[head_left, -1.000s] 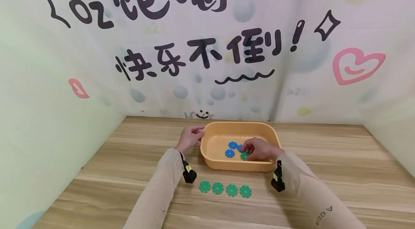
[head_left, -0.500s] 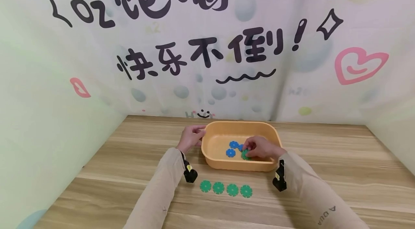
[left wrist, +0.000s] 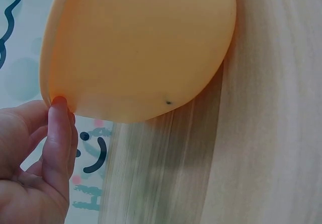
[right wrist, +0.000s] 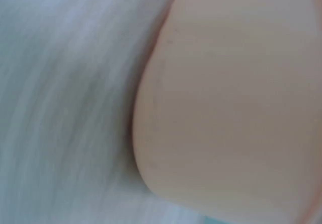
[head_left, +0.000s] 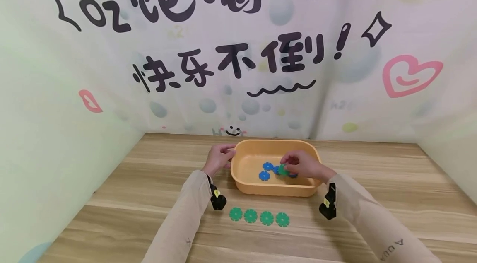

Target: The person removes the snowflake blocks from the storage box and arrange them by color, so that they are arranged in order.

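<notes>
**R hand (head_left: 303, 164) pinching green notched disc (head_left: 283, 170) inside orange plastic tub (head_left: 275, 187)**

R hand: thumb + fingers closed on the disc, held among the blue ones, right of tub ctr. Can't tell if it's fully clear of the tub floor. R wrist cam is blurry, mostly outer tub wall, so no help on grip.

L hand (head_left: 218, 158): at tub's L end, thumb + finger pinching the rim/wall near the far corner, per L wrist cam.

Blue discs in tub: two, one blue disc (head_left: 267, 166) farther back, another blue disc (head_left: 264, 176) nearer the front wall, plus a third blue disc (head_left: 276, 170) just L of the held green one. More blue shows under R hand, partly hidden; can't ID.

Row of four green discs (head_left: 251, 216) lies flat on wood-grain table (head_left: 123, 196), nearer side of tub, side by side w/ small gaps. Printed backdrop (head_left: 208, 89) behind table.
</notes>
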The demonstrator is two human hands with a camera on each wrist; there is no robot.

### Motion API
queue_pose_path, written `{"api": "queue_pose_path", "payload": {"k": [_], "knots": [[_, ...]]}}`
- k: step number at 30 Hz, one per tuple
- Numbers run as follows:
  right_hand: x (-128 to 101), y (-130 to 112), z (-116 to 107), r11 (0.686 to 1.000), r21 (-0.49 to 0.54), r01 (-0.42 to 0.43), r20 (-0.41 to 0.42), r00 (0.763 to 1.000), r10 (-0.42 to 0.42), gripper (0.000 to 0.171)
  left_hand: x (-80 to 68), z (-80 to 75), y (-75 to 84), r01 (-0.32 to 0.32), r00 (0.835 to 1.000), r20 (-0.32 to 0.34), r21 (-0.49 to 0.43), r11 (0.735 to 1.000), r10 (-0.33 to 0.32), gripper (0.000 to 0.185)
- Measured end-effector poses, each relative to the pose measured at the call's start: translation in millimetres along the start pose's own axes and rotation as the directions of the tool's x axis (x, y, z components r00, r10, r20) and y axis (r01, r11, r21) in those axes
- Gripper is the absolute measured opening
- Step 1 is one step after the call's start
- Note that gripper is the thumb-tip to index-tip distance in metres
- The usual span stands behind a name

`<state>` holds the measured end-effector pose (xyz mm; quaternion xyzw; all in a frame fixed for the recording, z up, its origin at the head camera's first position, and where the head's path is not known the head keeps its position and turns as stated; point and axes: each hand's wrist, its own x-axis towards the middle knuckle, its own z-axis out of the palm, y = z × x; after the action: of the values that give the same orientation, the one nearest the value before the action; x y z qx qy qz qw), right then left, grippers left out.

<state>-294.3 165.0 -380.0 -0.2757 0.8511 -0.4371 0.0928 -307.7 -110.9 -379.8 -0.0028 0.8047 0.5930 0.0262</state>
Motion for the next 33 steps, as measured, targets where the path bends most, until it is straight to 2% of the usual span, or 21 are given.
{"api": "queue_pose_path", "payload": {"k": [6,13,20,27,30,33], "knots": [[-16.9,-11.0,-9.2,0.998,0.052,0.025,-0.012,1.000,-0.024,0.012,-1.6,0.4,-0.3,0.010,1.000,0.003,-0.004,1.000,-0.010,0.029],[-39.4,-28.5,-11.7,0.992,0.126,-0.014,0.051,0.999,0.007,0.016,-0.7,-0.2,-0.7,0.009,1.000,-0.005,-0.002,1.000,-0.009,0.028],[-62.9,-43.5,-2.7,0.991,0.126,0.041,0.096,0.994,-0.053,0.015,0.3,0.5,-2.1,0.014,1.000,-0.002,-0.012,1.000,-0.014,0.028],[-82.2,-40.4,13.6,0.988,0.143,0.064,0.143,0.986,-0.085,0.012,0.2,0.9,-3.0,0.008,1.000,-0.001,-0.021,1.000,-0.008,0.028],[-88.4,-34.3,19.5,0.989,0.137,0.061,0.162,0.983,-0.083,0.012,0.8,0.9,-3.5,0.006,1.000,-0.008,-0.011,1.000,-0.006,0.028],[-91.4,-23.8,25.5,0.989,0.116,0.097,0.162,0.980,-0.115,0.010,1.4,0.9,-3.6,0.002,1.000,-0.014,-0.002,1.000,-0.002,0.028]]}}
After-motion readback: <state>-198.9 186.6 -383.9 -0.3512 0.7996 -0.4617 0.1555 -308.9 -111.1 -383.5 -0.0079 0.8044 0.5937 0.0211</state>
